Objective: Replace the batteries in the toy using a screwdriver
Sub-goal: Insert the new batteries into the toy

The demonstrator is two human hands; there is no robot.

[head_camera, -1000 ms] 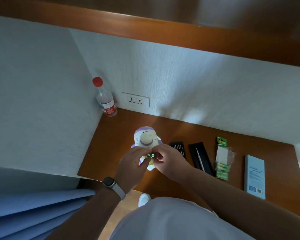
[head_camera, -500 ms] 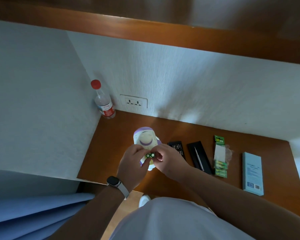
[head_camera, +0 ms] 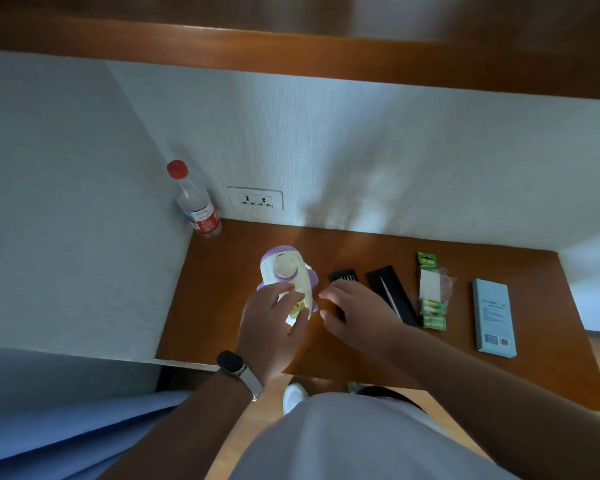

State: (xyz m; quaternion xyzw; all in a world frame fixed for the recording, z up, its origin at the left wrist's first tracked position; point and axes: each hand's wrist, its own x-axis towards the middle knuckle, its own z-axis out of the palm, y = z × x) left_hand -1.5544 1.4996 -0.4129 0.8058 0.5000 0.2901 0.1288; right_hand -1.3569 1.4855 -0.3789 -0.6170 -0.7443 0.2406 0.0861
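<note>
While the smooth brown wooden desk (head_camera: 243, 244) is occupied at its centre by the rounded cream-and-purple plastic toy (head_camera: 286, 277), gripped by the left hand (head_camera: 272, 323), the right hand (head_camera: 355, 311) is spread open and empty at 3 o'clock of it, beside green-carded batteries (head_camera: 432, 308).

Cream-and-purple plastic toy (head_camera: 287, 271); red-capped clear bottle (head_camera: 194, 200); green battery blister pack (head_camera: 431, 292); pale blue box (head_camera: 493, 317); orange-brown wooden desk (head_camera: 243, 244).
</note>
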